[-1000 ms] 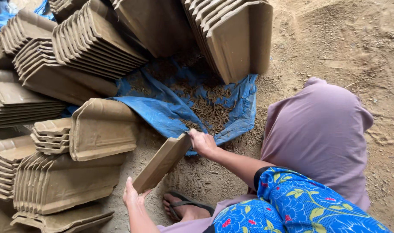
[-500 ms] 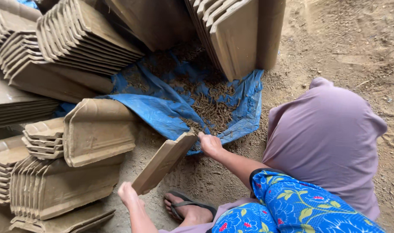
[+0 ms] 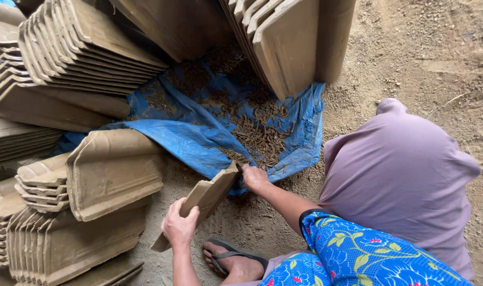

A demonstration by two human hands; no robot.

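Note:
I hold a flat brown clay roof tile (image 3: 209, 198) tilted on edge above the dirt ground. My left hand (image 3: 179, 225) grips its lower side. At the tile's upper end, my right hand (image 3: 255, 177) is closed, with its fingers on the edge. Just beyond the tile lies a blue tarp (image 3: 199, 137) covered with brown clay scraps (image 3: 262, 135). My foot in a sandal (image 3: 236, 259) rests on the ground below the tile.
Stacks of the same clay tiles (image 3: 88, 53) stand on edge at the left and far side, one stack (image 3: 112, 172) close to my left hand. More tiles (image 3: 289, 47) lean at the top. My knee in purple cloth (image 3: 405, 169) is at the right.
The tile and both hands have stayed together; my right hand has shifted slightly along the tile's upper end. The view has tipped a little toward the tarp.

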